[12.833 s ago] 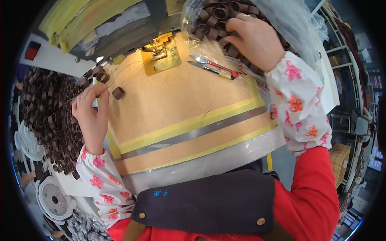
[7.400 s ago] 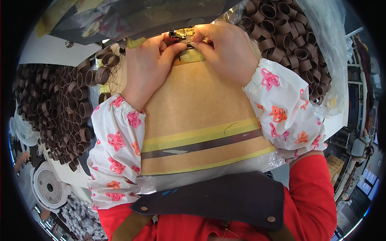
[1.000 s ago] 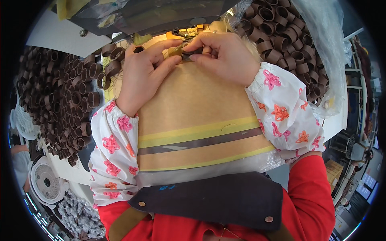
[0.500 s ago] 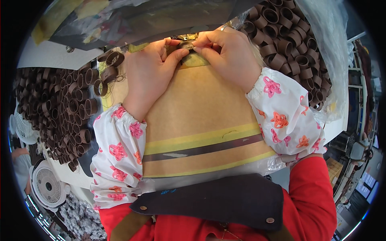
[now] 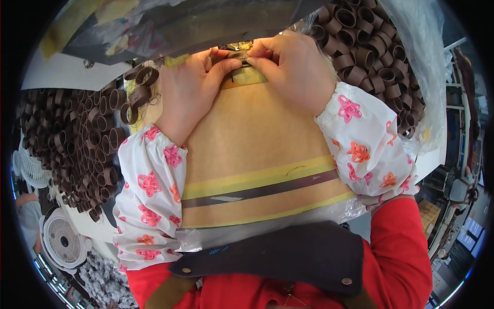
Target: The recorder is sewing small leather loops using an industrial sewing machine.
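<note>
My left hand (image 5: pixel 193 90) and my right hand (image 5: pixel 298 72) meet at the lit metal working part (image 5: pixel 242 45) of what looks like a sewing machine. Between thumbs and fingers, both pinch a small brown band (image 5: pixel 239 59), seen only in part. Its far side is hidden by the fingers and the dark machine head (image 5: pixel 206 33). Under my wrists lies a tan work surface (image 5: pixel 257 123) edged with yellow tape.
Brown loops (image 5: pixel 85 139) are heaped at the left, a few trailing loose threads near my left wrist. More loops (image 5: pixel 365 59) fill a clear plastic bag (image 5: pixel 432 77) at the right. A white fan (image 5: pixel 64 241) stands at lower left, beyond the table.
Both hands stay at the lit working part with small finger shifts. My left wrist has moved slightly nearer to me, and the held band now lies flatter.
</note>
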{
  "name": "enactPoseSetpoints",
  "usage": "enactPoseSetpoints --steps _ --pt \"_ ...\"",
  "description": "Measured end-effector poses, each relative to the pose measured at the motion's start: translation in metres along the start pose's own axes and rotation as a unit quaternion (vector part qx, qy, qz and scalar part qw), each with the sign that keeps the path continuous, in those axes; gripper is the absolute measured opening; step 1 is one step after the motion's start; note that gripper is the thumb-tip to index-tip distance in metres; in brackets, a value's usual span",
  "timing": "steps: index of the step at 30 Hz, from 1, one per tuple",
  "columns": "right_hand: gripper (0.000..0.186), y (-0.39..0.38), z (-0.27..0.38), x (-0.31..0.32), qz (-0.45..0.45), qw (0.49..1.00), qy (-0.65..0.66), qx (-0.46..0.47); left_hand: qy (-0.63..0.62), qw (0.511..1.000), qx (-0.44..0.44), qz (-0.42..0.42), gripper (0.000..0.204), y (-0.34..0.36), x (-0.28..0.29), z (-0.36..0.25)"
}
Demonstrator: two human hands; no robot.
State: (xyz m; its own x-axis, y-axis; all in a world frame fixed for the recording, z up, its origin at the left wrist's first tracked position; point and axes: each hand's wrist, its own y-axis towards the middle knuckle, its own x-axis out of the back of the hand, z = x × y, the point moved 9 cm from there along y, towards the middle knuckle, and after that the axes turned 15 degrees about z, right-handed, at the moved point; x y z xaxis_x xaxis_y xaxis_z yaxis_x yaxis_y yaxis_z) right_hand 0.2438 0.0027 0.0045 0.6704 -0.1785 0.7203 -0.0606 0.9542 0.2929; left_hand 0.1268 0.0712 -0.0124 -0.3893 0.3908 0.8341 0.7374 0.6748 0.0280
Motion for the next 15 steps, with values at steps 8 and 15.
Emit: enactPoseSetpoints --steps 8,15 --pt "0.006 0.002 -0.001 -0.004 0.017 1.0 0.005 -0.022 0.036 0.999 -0.006 -0.006 0.034 0.0 0.002 -0.001" --pt "0.007 0.003 -0.002 -0.003 0.046 0.995 -0.053 -0.067 -0.005 1.0 0.019 0.019 0.029 0.001 0.0 0.003"
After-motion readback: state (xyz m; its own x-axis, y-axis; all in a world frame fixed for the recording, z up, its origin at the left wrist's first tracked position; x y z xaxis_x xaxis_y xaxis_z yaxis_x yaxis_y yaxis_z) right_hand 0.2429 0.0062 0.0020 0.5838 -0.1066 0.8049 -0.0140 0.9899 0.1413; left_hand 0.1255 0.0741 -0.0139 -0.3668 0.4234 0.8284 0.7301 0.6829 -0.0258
